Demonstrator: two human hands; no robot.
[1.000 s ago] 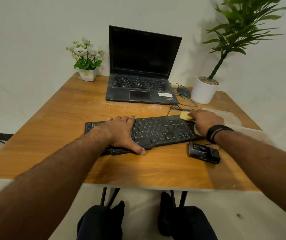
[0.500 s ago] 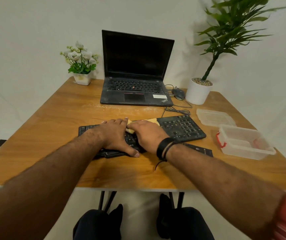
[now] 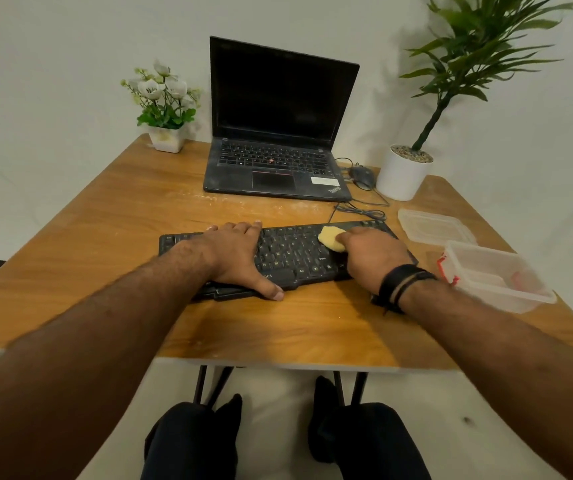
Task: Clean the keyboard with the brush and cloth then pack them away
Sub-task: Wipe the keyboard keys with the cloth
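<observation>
On the black plastic keyboard [image 3: 288,254], I am pressing my flat left hand [image 3: 240,254] down while my right hand [image 3: 371,256] is gripping the yellow cloth [image 3: 330,237]; wipe lightly, row by row.

Bare forearms, black wristbands [image 3: 399,284] on right wrist, dark trousers [image 3: 191,441].

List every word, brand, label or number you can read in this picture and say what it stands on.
"ThinkPad": logo on the laptop, near right corner of its palm rest, small but just legible.
"...ICS": end of a brand word on the keyboard, front edge; the left hand covers the rest.
White sticker on the laptop: too small to read.
Key legends on both: blurred.
</observation>
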